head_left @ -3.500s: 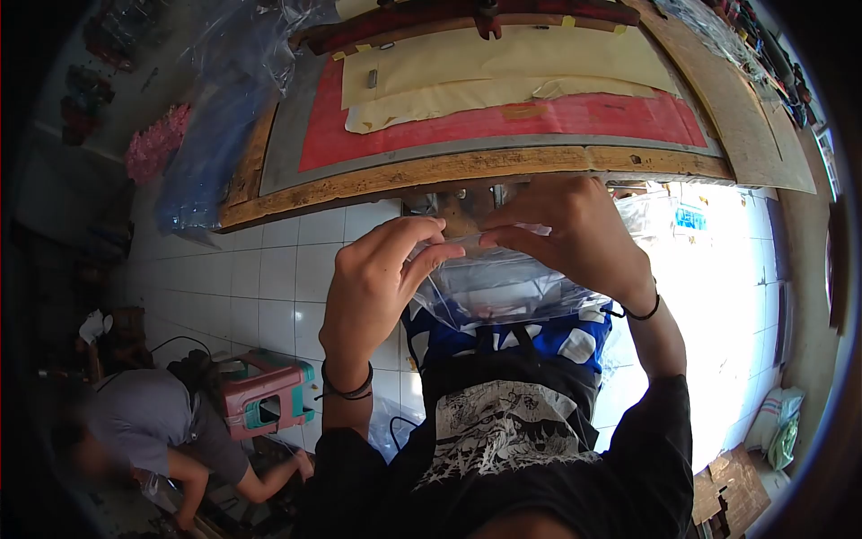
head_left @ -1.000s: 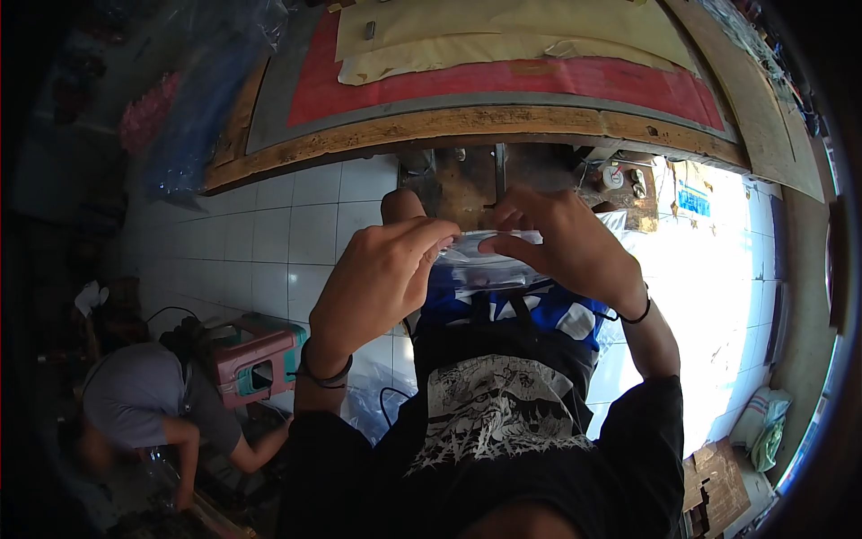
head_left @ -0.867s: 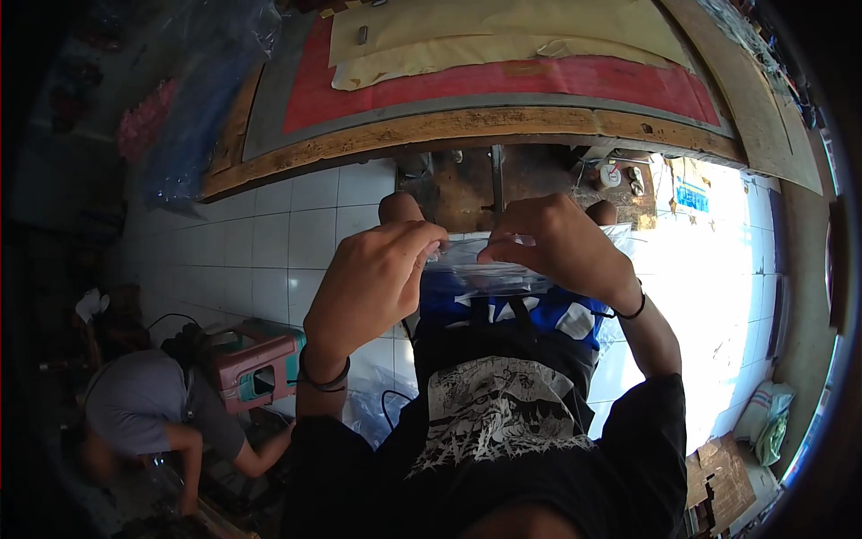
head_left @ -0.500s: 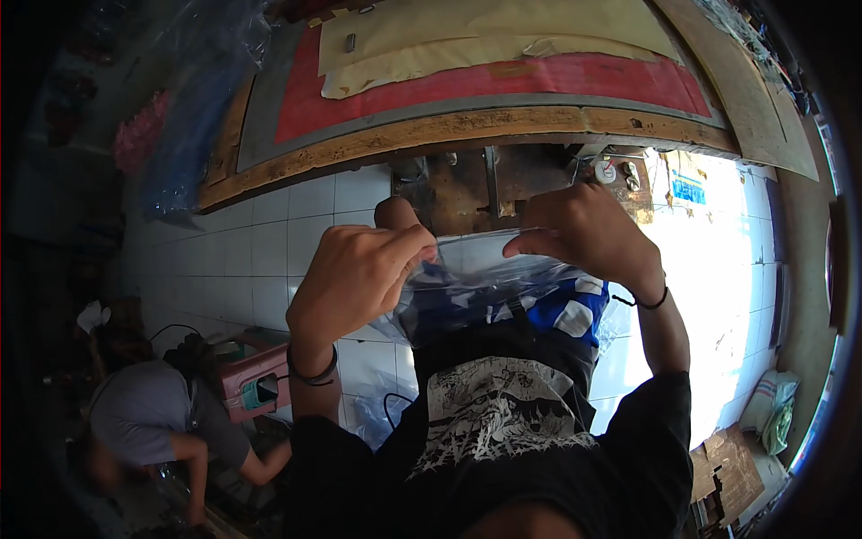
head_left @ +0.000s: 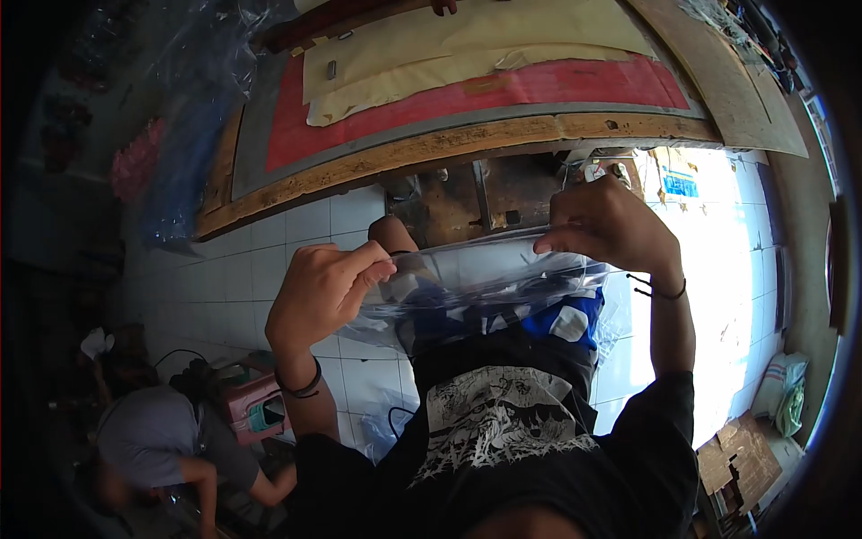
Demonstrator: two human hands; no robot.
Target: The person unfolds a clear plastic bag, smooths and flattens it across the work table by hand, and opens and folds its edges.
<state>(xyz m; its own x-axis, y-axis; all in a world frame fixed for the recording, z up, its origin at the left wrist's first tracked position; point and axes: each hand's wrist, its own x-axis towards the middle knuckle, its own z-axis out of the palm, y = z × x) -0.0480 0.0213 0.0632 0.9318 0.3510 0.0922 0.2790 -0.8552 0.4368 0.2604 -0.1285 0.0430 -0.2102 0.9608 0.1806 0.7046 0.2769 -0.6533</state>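
A clear plastic sheet [head_left: 476,269] stretches between my two hands above my lap, with its upper edge pulled fairly straight. My left hand [head_left: 321,292] pinches the sheet's left end between thumb and fingers. At the other end, my right hand [head_left: 606,225] grips the sheet with thumb and curled fingers. Folds of the plastic hang below, and the blue and white patterned shorts [head_left: 566,319] show through them. Whether the sheet is a single layer or a bag, I cannot tell.
Ahead stands a wood-edged table [head_left: 395,153] bearing a red sheet [head_left: 539,90] and tan paper [head_left: 431,63]. At lower left another person [head_left: 148,436] bends beside a pink stool [head_left: 251,404]. Blue-tinted plastic [head_left: 184,171] hangs at the table's left end. Cardboard [head_left: 745,458] lies at lower right.
My left hand has moved left and slightly down, my right hand slightly right, so the plastic is spread wider and tauter. The view has shifted a little over the table.
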